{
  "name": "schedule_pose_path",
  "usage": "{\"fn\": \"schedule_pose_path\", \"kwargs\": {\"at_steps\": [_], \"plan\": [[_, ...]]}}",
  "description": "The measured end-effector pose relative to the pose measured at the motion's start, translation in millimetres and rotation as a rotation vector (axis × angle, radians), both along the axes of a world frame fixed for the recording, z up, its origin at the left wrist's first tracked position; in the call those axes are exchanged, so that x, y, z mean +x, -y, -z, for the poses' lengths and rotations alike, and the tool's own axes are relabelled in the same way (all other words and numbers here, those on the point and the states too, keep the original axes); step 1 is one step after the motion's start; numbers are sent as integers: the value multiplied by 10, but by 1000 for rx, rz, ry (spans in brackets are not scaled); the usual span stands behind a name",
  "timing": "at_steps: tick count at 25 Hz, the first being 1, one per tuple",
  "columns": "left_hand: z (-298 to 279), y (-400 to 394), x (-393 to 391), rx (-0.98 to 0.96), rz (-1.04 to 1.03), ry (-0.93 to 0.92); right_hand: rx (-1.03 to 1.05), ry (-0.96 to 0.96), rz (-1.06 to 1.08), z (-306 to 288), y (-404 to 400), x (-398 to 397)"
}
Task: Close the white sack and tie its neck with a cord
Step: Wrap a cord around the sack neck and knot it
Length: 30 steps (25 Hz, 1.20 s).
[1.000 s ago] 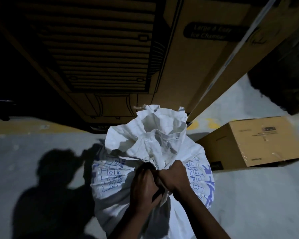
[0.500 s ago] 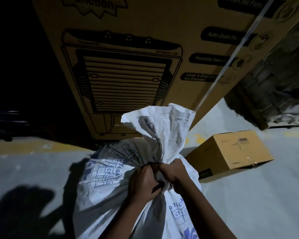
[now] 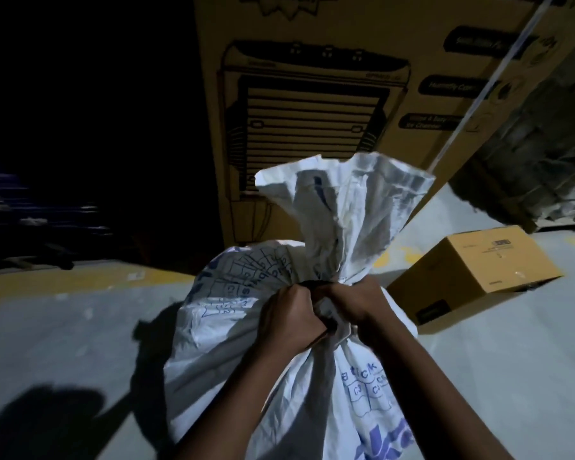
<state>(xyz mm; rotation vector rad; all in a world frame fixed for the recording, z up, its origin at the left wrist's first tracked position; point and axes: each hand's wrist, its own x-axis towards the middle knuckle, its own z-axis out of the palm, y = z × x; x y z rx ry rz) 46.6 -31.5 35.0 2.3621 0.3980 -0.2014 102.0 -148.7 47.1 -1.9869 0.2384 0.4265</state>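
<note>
Big white woven plastic sack (image 3: 256, 327) with blue printed letters and boxes, standing full and fat on the grey concrete floor (image 3: 512, 376), in the middle and close to the camera. Top of the sack bunched up tight into a neck, with the loose crumpled mouth fanning out above it like a flower. Something thin and dark (image 3: 314, 283) wrapped across the neck just above the knuckles, maybe the cord, too dim to be sure.

Left hand (image 3: 287, 318) clenched in a fist on the near left side of the neck, gripping the bunched cloth. Right hand (image 3: 359, 305) clenched on the right side of the neck, gripping it too. Both hands touching each other, knuckles side by side, with a fold of white sack squeezed between them. Bare arms reaching up from the bottom edge.

Behind the sack, a very tall brown cardboard box (image 3: 346, 94) with a black line drawing of a cooler machine and dark word labels, blurry to read. A pale strap (image 3: 485, 84) slanting across its right side. Small brown cardboard box (image 3: 478, 270) lying on the floor to the right of the sack, near but apart. Yellow painted line (image 3: 80, 283) along the floor on the left. Dark shadows on the floor at the lower left. Far left side all black, nothing clear there.
</note>
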Motion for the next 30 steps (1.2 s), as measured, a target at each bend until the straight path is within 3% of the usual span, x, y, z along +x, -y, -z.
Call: {"fn": "schedule_pose_path", "kwargs": {"at_steps": [8,14,22,30], "plan": [[-130,-1269,-757,21,-27,-6,50,23,38,-18,-1270,-687],[-39,-2690,-1152,-47,-117,-25,36,15,-107,108,-2704,-952],[686,-4617,-1847,-147,-271,-8,77,-109,-256,513,-4731,-1498],[939,-6068,-2246,-160,-401,19,52,-229,-389,900,-6346,-1704]]}}
